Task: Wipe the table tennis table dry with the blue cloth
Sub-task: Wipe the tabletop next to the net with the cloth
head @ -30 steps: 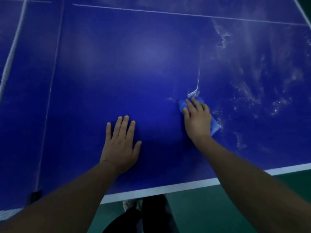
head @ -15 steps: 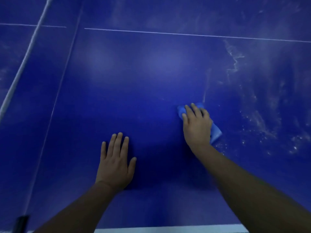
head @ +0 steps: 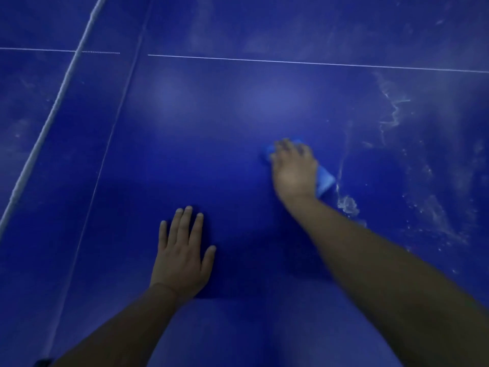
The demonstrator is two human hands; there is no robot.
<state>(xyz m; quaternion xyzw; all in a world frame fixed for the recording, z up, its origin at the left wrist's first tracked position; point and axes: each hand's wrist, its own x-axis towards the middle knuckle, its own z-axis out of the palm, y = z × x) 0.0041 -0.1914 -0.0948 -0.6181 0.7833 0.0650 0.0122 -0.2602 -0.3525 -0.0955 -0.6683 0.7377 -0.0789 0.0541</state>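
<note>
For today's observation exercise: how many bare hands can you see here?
2. The bare left hand lies flat on the dark blue table tennis table, low centre; the bare right hand presses the folded light blue cloth farther out.

We see two arms, both bare from the hand all the way to the bottom edge of the picture. The left hand is sharp: four slim fingers with short, pale nails at their tips, a shorter thumb, and a faint crease across the wrist. The left forearm is smooth and broadens steadily away from the wrist. The right hand is smeared by blur, so we cannot make out its nails or knuckles. The right forearm is smooth too, and looks much thicker near the camera.
</note>
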